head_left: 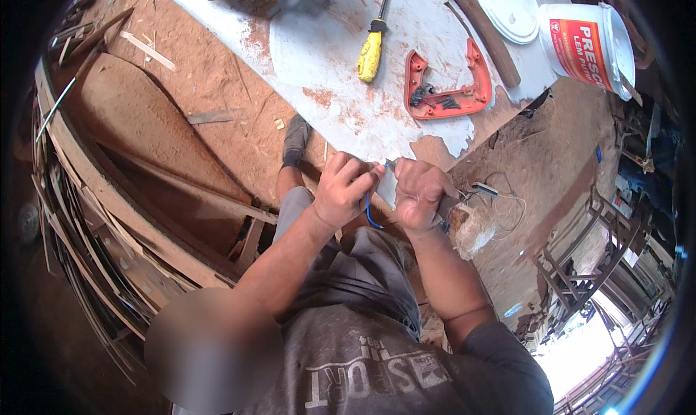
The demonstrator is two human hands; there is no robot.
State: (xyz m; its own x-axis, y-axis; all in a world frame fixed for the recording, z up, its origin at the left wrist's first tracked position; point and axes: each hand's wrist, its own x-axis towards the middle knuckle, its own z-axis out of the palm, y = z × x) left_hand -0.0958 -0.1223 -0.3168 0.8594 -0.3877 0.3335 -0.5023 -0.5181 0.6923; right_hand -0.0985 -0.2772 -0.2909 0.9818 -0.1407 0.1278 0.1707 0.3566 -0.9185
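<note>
From the head, the left hand (344,190) pinches a blue wire (371,215) by the near edge of the white table (297,52). The right hand (419,192) is curled beside it; I can't tell if it grips. On the table lie a yellow screwdriver (370,54) and a red plastic piece (481,83).

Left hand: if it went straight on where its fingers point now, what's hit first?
Likely the right hand, just to the right of the fingertips of the left hand, which pinches a blue wire. Exact depth is unclear.
</note>
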